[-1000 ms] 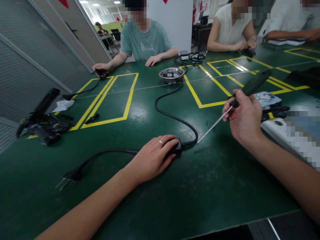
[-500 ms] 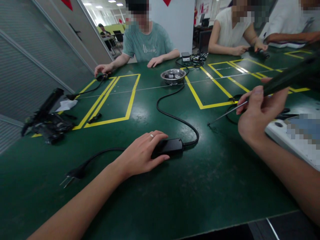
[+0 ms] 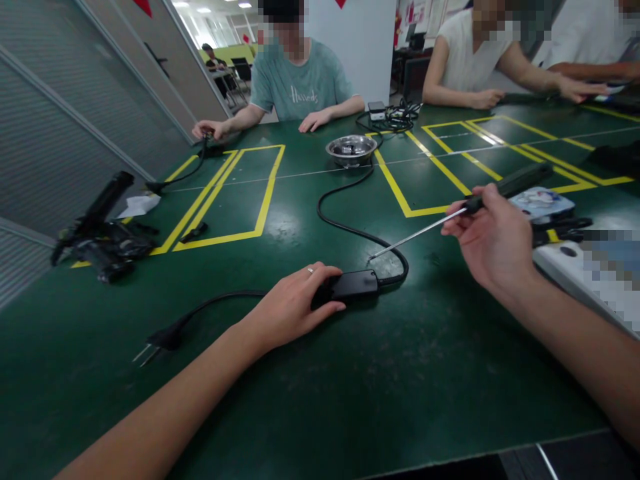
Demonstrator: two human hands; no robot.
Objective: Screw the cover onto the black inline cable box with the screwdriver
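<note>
My left hand [image 3: 295, 303] is closed around the near end of a black power adapter [image 3: 354, 285] lying flat on the green table. From the adapter's left end a cord runs to a two-pin plug [image 3: 164, 337]; from the other end a black cable [image 3: 350, 230] curves back towards a steel bowl [image 3: 351, 152]. My right hand [image 3: 495, 243] grips a screwdriver [image 3: 417, 233] with a dark handle and a long thin shaft. Its tip is beside the adapter's far right corner; whether it touches is not clear.
Black parts in plastic [image 3: 107, 250] lie at the left, by a small black piece [image 3: 195, 233]. A white device [image 3: 585, 277] and black-and-yellow tools [image 3: 560, 233] sit at the right. Several people sit across the table; one person's hand [image 3: 210, 130] holds a black cord.
My right hand has brought the screwdriver left, its tip now close to the adapter's corner. My left hand stays on the adapter. At the far right, a person's hand has reached out sideways.
</note>
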